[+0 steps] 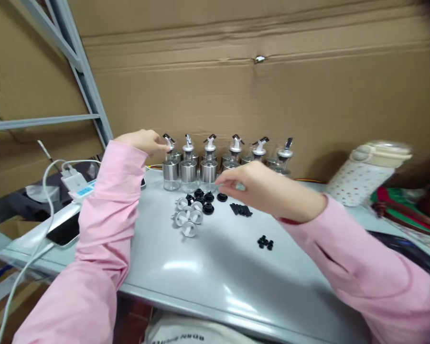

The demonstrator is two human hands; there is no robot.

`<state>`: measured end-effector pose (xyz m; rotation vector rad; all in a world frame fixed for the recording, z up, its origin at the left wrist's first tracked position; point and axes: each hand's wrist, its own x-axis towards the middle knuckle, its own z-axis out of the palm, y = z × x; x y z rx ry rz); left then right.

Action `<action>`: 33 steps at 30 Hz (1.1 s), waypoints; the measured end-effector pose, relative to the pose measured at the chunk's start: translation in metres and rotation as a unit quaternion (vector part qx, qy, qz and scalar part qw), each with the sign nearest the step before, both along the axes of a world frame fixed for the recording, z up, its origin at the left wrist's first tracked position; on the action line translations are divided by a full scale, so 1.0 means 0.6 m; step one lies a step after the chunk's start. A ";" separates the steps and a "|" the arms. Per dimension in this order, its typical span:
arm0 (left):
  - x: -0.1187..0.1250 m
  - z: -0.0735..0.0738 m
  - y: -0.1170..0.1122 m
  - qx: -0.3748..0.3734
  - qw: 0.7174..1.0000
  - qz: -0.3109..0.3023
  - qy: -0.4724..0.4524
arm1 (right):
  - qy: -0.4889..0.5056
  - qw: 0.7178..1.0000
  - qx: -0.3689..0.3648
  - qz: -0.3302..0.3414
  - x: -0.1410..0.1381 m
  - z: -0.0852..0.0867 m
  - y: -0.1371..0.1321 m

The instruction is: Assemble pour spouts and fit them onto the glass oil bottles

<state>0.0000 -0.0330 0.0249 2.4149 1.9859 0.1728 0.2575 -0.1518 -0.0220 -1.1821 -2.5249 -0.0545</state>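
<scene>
A row of glass oil bottles (pixel 188 173) with steel sleeves and white-and-black flip pourers stands along the back of the table. My left hand (pixel 143 141) is at the leftmost bottle (pixel 171 173), thumb and finger closed at its pourer's neck; the far side of the grip is hidden. My right hand (pixel 249 184) hovers in front of the bottles, fingers and thumb apart, nothing seen in it. Below it lie black stoppers (pixel 208 208), white round pourer parts (pixel 189 229), a cluster of black flip levers (pixel 241 209) and small black caps (pixel 265 242).
On the right a speckled white drinking flask (pixel 365 174) leans in view. At left are a phone (pixel 64 231), a white charger (pixel 73 179) with cables and a grey metal shelf frame (pixel 88 81). Cardboard (pixel 200 95) walls the grey table (pixel 172 291) at the back.
</scene>
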 end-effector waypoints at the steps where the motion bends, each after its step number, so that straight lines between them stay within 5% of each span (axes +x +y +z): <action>1: 0.003 0.008 -0.014 0.008 1.000 -0.006 0.008 | 0.002 1.000 0.008 0.015 -0.009 -0.017 0.000; 6: 0.024 0.028 -0.074 0.035 0.998 -0.043 0.008 | -0.043 0.993 0.101 0.054 -0.043 -0.111 -0.022; 9: 0.037 0.028 -0.089 0.039 0.998 -0.053 0.022 | -0.019 0.991 0.121 0.047 -0.048 -0.141 -0.043; 17: 0.055 0.032 -0.116 0.015 0.997 -0.069 0.017 | 0.011 0.996 0.059 0.060 -0.050 -0.153 -0.061; 25: 0.090 0.026 -0.151 0.000 0.984 -0.177 0.032 | 0.004 0.999 -0.015 0.049 -0.059 -0.166 -0.072; 33: 0.071 0.032 -0.167 0.007 0.981 -0.191 0.024 | 0.079 0.995 0.029 0.052 -0.045 -0.161 -0.064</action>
